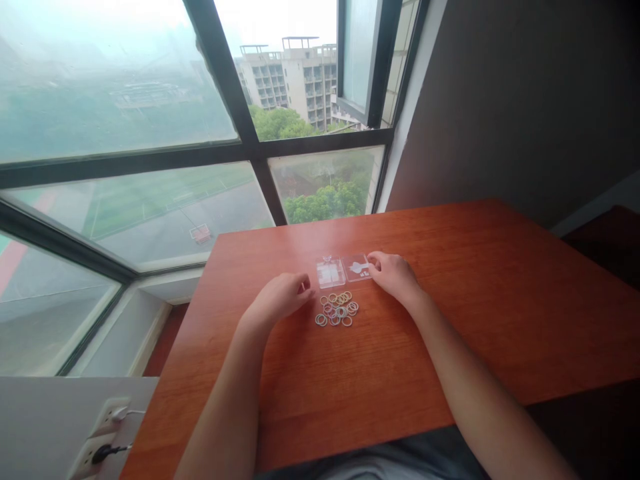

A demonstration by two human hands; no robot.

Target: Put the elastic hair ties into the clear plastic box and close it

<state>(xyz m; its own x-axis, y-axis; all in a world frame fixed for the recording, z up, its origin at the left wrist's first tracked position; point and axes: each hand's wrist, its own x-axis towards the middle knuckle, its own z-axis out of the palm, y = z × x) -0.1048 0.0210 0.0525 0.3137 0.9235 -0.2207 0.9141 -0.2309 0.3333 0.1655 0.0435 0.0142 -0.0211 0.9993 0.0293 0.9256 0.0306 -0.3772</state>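
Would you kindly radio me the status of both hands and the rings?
Left hand beside the rings, grip unclear. Right hand at right edge of open clear case. Rings loose on the table; case just beyond them.

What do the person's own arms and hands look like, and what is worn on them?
The left hand and right hand are ungloved, and both forearms are bare, with no sleeve, watch or bracelet visible. Any finger ring would be too small to tell.

Glossy wood-grained table (360, 380); smooth clear plastic box (331, 274).
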